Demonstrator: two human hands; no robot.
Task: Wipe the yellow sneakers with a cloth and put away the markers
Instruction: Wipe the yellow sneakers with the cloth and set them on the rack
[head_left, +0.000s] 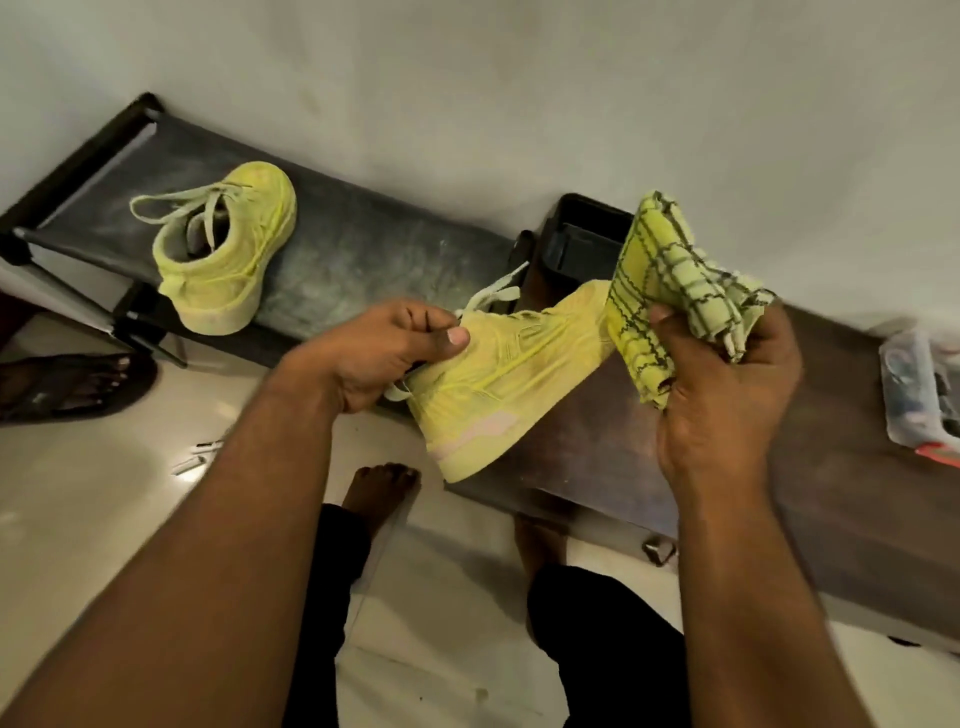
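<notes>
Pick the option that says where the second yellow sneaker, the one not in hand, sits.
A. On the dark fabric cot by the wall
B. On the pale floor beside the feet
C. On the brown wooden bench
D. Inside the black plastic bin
A: the loose yellow sneaker rests on the dark fabric cot, while the left hand holds the other sneaker.
</notes>
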